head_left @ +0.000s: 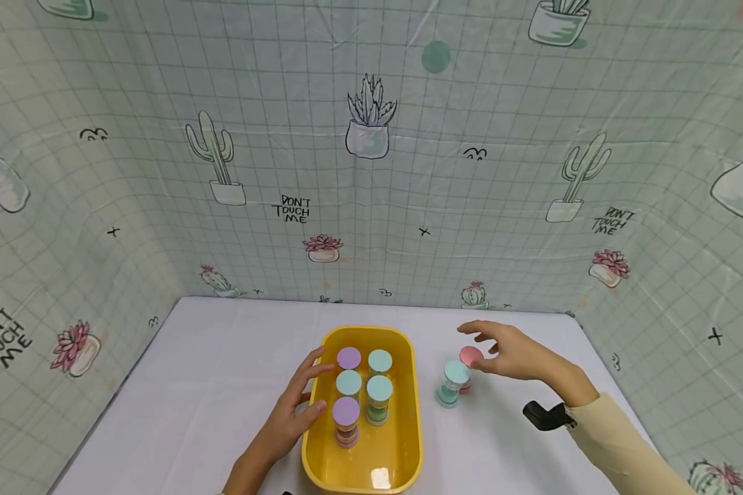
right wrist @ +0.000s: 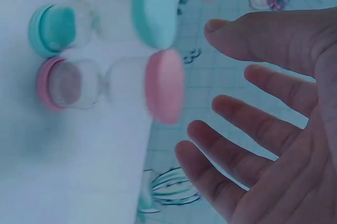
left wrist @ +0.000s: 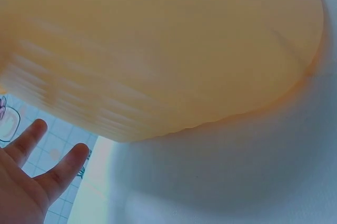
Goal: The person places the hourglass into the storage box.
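My left hand (head_left: pixel 289 409) rests at the left rim of a yellow tray (head_left: pixel 411 440), its fingers spread and the fingertips over the edge. In the left wrist view the tray's wall (left wrist: pixel 184 66) fills most of the picture. Inside stand several sand timers, among them a purple-capped sand timer (head_left: pixel 346 412) and a teal-capped sand timer (head_left: pixel 380 390). Right of the tray, a teal sand timer (head_left: pixel 455 375) and a pink sand timer (right wrist: pixel 164 86) stand upright side by side. My right hand (head_left: pixel 510 350) is beside the pink one, thumb and fingers apart, with nothing in its grasp.
A white cloth (head_left: pixel 223 385) covers the table. Behind and on both sides hangs a grid-patterned curtain (head_left: pixel 396 192) printed with cacti. A black strap-like device (head_left: pixel 546 416) sits at my right wrist, by the pale sleeve (head_left: pixel 619 443).
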`<state>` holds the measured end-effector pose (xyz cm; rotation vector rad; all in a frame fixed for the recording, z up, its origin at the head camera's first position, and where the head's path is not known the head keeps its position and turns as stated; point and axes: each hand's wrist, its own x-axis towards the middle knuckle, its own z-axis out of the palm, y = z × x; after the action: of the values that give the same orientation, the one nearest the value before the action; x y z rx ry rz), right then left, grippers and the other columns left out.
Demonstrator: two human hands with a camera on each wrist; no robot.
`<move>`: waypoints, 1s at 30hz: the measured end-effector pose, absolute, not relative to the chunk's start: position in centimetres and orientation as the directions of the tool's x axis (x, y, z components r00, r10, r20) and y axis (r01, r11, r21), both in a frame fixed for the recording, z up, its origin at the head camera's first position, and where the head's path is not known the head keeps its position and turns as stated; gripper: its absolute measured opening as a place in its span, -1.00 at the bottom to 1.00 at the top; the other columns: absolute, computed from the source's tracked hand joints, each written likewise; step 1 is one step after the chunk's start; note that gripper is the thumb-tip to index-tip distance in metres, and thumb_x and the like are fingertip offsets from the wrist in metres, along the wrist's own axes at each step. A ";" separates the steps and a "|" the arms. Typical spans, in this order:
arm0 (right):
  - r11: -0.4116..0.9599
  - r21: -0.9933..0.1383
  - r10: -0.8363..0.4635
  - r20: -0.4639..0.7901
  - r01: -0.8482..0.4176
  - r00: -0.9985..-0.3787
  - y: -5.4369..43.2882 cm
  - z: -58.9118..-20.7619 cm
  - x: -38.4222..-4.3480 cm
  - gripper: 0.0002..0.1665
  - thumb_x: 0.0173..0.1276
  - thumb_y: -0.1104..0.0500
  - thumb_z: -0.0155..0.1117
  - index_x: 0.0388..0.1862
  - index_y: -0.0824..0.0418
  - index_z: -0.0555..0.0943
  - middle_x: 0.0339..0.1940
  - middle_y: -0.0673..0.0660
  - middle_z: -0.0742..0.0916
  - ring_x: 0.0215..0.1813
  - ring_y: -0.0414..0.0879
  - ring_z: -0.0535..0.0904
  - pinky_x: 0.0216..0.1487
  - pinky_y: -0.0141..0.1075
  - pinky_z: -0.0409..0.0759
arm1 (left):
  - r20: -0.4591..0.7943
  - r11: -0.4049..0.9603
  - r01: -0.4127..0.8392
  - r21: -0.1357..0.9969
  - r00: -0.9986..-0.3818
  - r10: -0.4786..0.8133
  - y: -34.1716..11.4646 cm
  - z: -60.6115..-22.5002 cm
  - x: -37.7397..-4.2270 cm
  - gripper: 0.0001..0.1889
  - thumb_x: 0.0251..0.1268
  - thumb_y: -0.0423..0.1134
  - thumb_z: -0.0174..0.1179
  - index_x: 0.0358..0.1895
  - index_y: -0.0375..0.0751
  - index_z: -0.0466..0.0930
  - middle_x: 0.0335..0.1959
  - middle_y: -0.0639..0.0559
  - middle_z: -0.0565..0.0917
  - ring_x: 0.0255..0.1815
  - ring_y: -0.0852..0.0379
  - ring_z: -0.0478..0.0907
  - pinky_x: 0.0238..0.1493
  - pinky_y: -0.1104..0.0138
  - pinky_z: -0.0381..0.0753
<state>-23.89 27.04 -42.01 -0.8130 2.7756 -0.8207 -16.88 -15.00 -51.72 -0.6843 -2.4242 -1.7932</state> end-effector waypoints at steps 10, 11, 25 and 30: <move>0.669 -0.649 -0.520 -0.061 -0.362 -0.852 28.0 -45.4 -24.9 -0.31 0.30 0.13 0.45 0.37 0.31 0.49 0.31 0.38 0.62 0.20 0.26 0.66 0.07 -0.09 0.71 | 0.307 0.228 0.388 0.893 -0.895 0.324 -15.2 -51.9 -16.8 -0.49 0.47 -0.29 0.04 0.45 0.04 0.38 0.69 -0.05 0.08 0.60 0.00 0.14 0.10 -0.09 0.50; 0.668 -0.650 -0.522 -0.063 -0.362 -0.851 28.0 -45.6 -25.0 -0.32 0.30 0.13 0.45 0.35 0.32 0.51 0.29 0.38 0.64 0.17 0.25 0.67 0.04 -0.14 0.72 | 0.311 0.227 0.393 0.891 -0.893 0.325 -15.2 -51.9 -16.8 -0.49 0.47 -0.28 0.05 0.45 0.05 0.38 0.69 -0.04 0.08 0.60 0.08 0.14 0.10 -0.10 0.49; 0.655 -0.687 -0.492 -0.072 -0.314 -0.868 28.1 -46.8 -25.4 -0.42 0.31 0.15 0.46 0.23 0.39 0.59 0.15 0.31 0.70 -0.02 0.03 0.69 -0.10 -0.33 0.67 | 0.307 0.222 0.388 0.894 -0.894 0.328 -15.1 -51.9 -17.0 -0.50 0.48 -0.25 0.04 0.45 0.09 0.38 0.70 -0.01 0.07 0.61 -0.12 0.12 0.10 -0.12 0.48; 0.653 -0.682 -0.495 -0.054 -0.331 -0.867 28.2 -46.6 -25.2 -0.45 0.30 0.14 0.47 0.21 0.38 0.61 0.14 0.29 0.71 -0.03 0.01 0.68 -0.12 -0.36 0.66 | 0.308 0.218 0.388 0.895 -0.893 0.328 -15.1 -52.0 -17.0 -0.50 0.49 -0.25 0.04 0.45 0.06 0.37 0.70 -0.03 0.07 0.59 0.17 0.13 0.10 -0.10 0.50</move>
<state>-25.18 28.22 -46.61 -0.6699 2.6365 -1.0181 -16.96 -15.05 -52.01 -0.7096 -2.4102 -1.7982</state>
